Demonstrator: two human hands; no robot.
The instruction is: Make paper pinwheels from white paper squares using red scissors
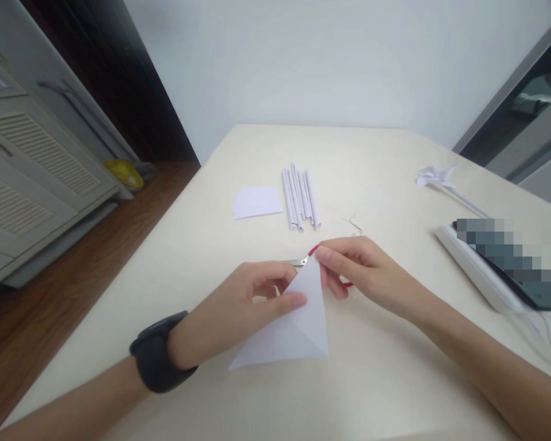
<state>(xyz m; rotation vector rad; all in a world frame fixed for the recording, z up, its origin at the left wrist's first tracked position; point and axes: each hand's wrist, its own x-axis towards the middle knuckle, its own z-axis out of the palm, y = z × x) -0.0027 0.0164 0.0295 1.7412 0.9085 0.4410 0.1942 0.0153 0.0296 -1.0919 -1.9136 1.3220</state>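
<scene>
A white sheet of paper point(298, 334), folded into a triangle with a crease across it, is held up between my two hands over the table. My left hand point(261, 300) grips its left slanted edge, the thumb lying on the front face and the fingers behind. At the top corner, my right hand point(356, 263) pinches the paper between thumb and fingers. Behind the paper lies a pair of scissors point(298, 263) with red handles, partly hidden by the paper and my right hand.
Farther back on the table point(202, 245) are a small stack of white paper point(257, 202) and several rolled paper tubes point(300, 199). Thin scraps point(353, 223) lie nearby. At the right are a paper pinwheel point(436, 176) on a stick and a white device point(482, 269) with a cable.
</scene>
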